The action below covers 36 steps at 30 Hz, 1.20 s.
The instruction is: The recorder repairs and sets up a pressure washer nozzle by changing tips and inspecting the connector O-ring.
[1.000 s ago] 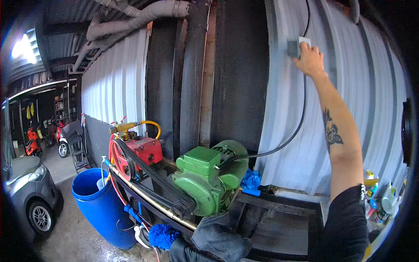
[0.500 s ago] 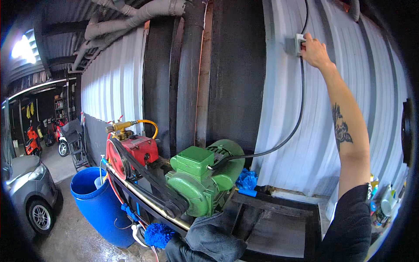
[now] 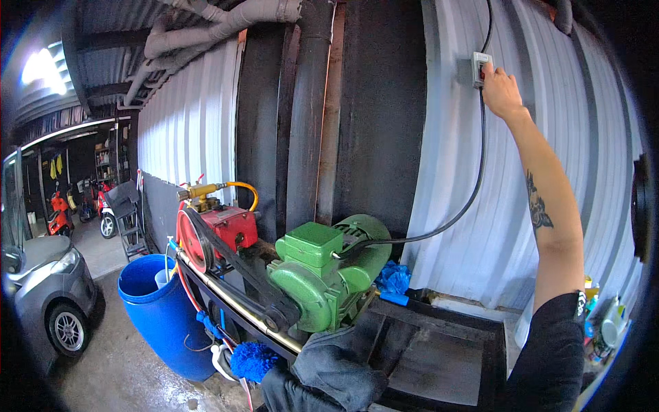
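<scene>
My right hand point(image 3: 501, 89) is raised high and its fingers press on a small grey switch box point(image 3: 475, 69) fixed to the corrugated metal wall point(image 3: 467, 172). A black cable point(image 3: 473, 185) runs from the box down to a green electric motor point(image 3: 329, 271) on a dark metal frame point(image 3: 439, 343). A black belt point(image 3: 237, 264) links the motor to a red pump point(image 3: 223, 230) with a brass fitting and a yellow hose. My left hand is out of view.
A blue plastic drum point(image 3: 161, 312) stands on the wet concrete floor below the pump. A grey car point(image 3: 44, 288) is parked at the left, with red motorbikes point(image 3: 58, 209) farther back. Dark cloth point(image 3: 329, 374) and a blue brush point(image 3: 250, 358) hang at the frame's front. Bottles point(image 3: 604, 323) sit at the right.
My right hand stays on the switch box throughout. The view has shifted slightly, so the motor and pump sit a little lower and farther left in the picture.
</scene>
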Each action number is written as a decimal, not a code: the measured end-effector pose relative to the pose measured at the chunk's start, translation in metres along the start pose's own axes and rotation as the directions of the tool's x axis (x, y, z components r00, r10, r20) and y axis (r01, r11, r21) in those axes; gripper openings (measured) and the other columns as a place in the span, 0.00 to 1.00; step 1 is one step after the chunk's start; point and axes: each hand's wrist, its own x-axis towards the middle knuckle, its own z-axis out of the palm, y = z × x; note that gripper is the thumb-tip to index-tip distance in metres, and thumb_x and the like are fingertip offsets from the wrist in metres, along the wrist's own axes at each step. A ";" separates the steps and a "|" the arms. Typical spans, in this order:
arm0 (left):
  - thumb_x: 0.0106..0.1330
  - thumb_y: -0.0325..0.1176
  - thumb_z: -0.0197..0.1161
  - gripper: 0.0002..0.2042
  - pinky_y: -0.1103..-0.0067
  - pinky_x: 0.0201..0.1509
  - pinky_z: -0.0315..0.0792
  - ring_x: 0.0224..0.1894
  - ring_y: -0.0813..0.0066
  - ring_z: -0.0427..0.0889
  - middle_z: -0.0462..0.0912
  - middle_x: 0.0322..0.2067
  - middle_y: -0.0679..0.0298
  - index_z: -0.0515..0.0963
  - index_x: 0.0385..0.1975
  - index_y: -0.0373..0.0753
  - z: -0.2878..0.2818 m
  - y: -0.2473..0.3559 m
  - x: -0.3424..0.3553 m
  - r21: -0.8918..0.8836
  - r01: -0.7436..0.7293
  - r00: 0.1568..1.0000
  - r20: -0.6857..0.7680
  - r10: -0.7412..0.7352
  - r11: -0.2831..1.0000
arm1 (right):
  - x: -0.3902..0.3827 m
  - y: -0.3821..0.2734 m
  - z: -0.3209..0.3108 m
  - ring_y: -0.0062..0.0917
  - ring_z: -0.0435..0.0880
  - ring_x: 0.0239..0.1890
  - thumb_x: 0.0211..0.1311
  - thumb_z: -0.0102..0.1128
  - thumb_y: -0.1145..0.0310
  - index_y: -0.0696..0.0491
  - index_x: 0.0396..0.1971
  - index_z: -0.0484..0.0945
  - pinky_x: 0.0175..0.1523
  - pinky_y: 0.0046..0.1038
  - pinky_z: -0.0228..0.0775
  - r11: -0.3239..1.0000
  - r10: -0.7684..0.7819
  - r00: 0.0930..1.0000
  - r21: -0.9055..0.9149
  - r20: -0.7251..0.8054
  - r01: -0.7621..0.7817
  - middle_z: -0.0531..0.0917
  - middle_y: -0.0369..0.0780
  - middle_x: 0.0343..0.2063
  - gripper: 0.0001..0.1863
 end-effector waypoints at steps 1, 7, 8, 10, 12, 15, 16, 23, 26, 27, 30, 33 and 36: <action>0.67 0.45 0.53 0.12 0.77 0.13 0.61 0.11 0.71 0.66 0.68 0.15 0.64 0.66 0.36 0.44 0.000 0.000 0.000 -0.002 -0.008 1.000 0.005 0.008 1.000 | -0.001 -0.003 0.000 0.40 0.76 0.48 0.57 0.48 0.76 0.57 0.50 0.63 0.51 0.44 0.64 0.998 0.011 1.000 -0.062 0.017 -0.010 0.81 0.49 0.39 0.19; 0.67 0.45 0.53 0.12 0.77 0.16 0.62 0.14 0.71 0.67 0.69 0.18 0.63 0.66 0.38 0.43 0.017 0.006 -0.004 -0.030 -0.054 0.997 0.059 0.056 0.998 | 0.012 -0.001 -0.023 0.37 0.74 0.52 0.54 0.57 0.73 0.54 0.54 0.62 0.52 0.45 0.64 0.999 0.039 0.992 -0.019 0.118 -0.037 0.80 0.45 0.43 0.25; 0.67 0.45 0.53 0.12 0.76 0.17 0.62 0.15 0.71 0.67 0.69 0.18 0.63 0.66 0.38 0.43 0.020 0.007 -0.005 -0.035 -0.062 0.996 0.066 0.064 0.997 | 0.012 0.001 -0.024 0.37 0.74 0.52 0.54 0.57 0.73 0.54 0.54 0.62 0.52 0.45 0.64 0.999 0.039 0.993 -0.018 0.115 -0.037 0.80 0.45 0.43 0.25; 0.67 0.44 0.54 0.12 0.76 0.18 0.63 0.16 0.70 0.68 0.69 0.19 0.63 0.66 0.39 0.43 0.018 0.005 -0.006 -0.043 -0.078 0.994 0.075 0.081 0.996 | 0.009 0.002 -0.025 0.36 0.73 0.53 0.53 0.59 0.72 0.53 0.56 0.61 0.53 0.45 0.63 0.999 0.039 0.995 0.014 0.090 -0.041 0.80 0.46 0.44 0.29; 0.67 0.44 0.54 0.12 0.76 0.19 0.63 0.17 0.70 0.68 0.70 0.20 0.63 0.66 0.39 0.43 0.019 0.004 -0.007 -0.049 -0.093 0.992 0.084 0.097 0.994 | 0.008 0.002 -0.027 0.36 0.73 0.54 0.53 0.58 0.72 0.52 0.57 0.61 0.55 0.46 0.62 0.999 0.047 0.993 0.022 0.104 -0.049 0.80 0.46 0.44 0.29; 0.67 0.44 0.54 0.13 0.76 0.20 0.64 0.18 0.70 0.69 0.70 0.22 0.62 0.67 0.40 0.43 0.025 0.005 -0.008 -0.057 -0.114 0.987 0.105 0.120 0.992 | 0.008 0.003 -0.026 0.38 0.74 0.53 0.55 0.56 0.72 0.53 0.56 0.61 0.54 0.45 0.63 0.998 0.032 0.997 0.053 0.076 -0.037 0.80 0.47 0.42 0.27; 0.66 0.44 0.54 0.13 0.75 0.21 0.64 0.19 0.70 0.69 0.70 0.22 0.62 0.67 0.41 0.42 0.028 0.007 -0.007 -0.058 -0.122 0.985 0.115 0.128 0.991 | 0.009 0.007 -0.024 0.40 0.76 0.51 0.56 0.54 0.71 0.53 0.56 0.62 0.53 0.43 0.65 0.997 0.012 0.999 0.075 0.033 -0.015 0.81 0.49 0.40 0.26; 0.66 0.43 0.54 0.14 0.75 0.24 0.65 0.22 0.69 0.70 0.71 0.25 0.61 0.67 0.43 0.42 0.051 0.017 0.005 -0.081 -0.174 0.966 0.179 0.186 0.981 | 0.030 0.036 -0.008 0.44 0.77 0.51 0.51 0.63 0.57 0.57 0.53 0.64 0.53 0.41 0.70 0.821 0.432 0.902 0.407 0.014 -0.400 0.80 0.52 0.45 0.32; 0.66 0.43 0.54 0.14 0.74 0.26 0.66 0.23 0.68 0.71 0.72 0.27 0.60 0.67 0.44 0.41 0.064 0.020 0.012 -0.097 -0.188 0.957 0.204 0.205 0.977 | 0.040 0.036 0.003 0.44 0.78 0.50 0.43 0.70 0.49 0.58 0.50 0.67 0.55 0.38 0.69 0.723 0.546 0.836 0.473 0.056 -0.504 0.80 0.51 0.44 0.38; 0.66 0.43 0.54 0.14 0.74 0.26 0.66 0.24 0.68 0.71 0.72 0.27 0.60 0.67 0.44 0.41 0.067 0.022 0.014 -0.098 -0.196 0.954 0.210 0.213 0.976 | 0.041 0.035 0.007 0.42 0.78 0.50 0.43 0.70 0.50 0.59 0.50 0.68 0.55 0.37 0.69 0.706 0.566 0.821 0.469 0.077 -0.531 0.80 0.51 0.45 0.38; 0.66 0.43 0.54 0.15 0.74 0.27 0.67 0.25 0.68 0.72 0.73 0.28 0.60 0.67 0.45 0.41 0.074 0.032 0.020 -0.096 -0.215 0.946 0.227 0.232 0.972 | 0.046 0.036 0.016 0.39 0.79 0.50 0.42 0.72 0.52 0.60 0.49 0.72 0.54 0.36 0.71 0.697 0.568 0.813 0.448 0.132 -0.560 0.80 0.50 0.45 0.36; 0.66 0.42 0.54 0.15 0.73 0.29 0.67 0.27 0.68 0.73 0.73 0.30 0.59 0.67 0.46 0.40 0.084 0.045 0.029 -0.090 -0.231 0.935 0.257 0.246 0.969 | 0.061 0.046 0.023 0.37 0.81 0.48 0.39 0.73 0.53 0.59 0.44 0.77 0.53 0.35 0.72 0.722 0.533 0.829 0.419 0.171 -0.550 0.82 0.48 0.44 0.32; 0.65 0.42 0.54 0.16 0.73 0.30 0.68 0.28 0.67 0.73 0.74 0.31 0.59 0.67 0.47 0.40 0.083 0.057 0.031 -0.082 -0.244 0.926 0.277 0.257 0.966 | 0.076 0.049 0.013 0.35 0.82 0.47 0.38 0.74 0.54 0.58 0.40 0.80 0.52 0.33 0.72 0.766 0.475 0.852 0.374 0.218 -0.523 0.82 0.46 0.44 0.29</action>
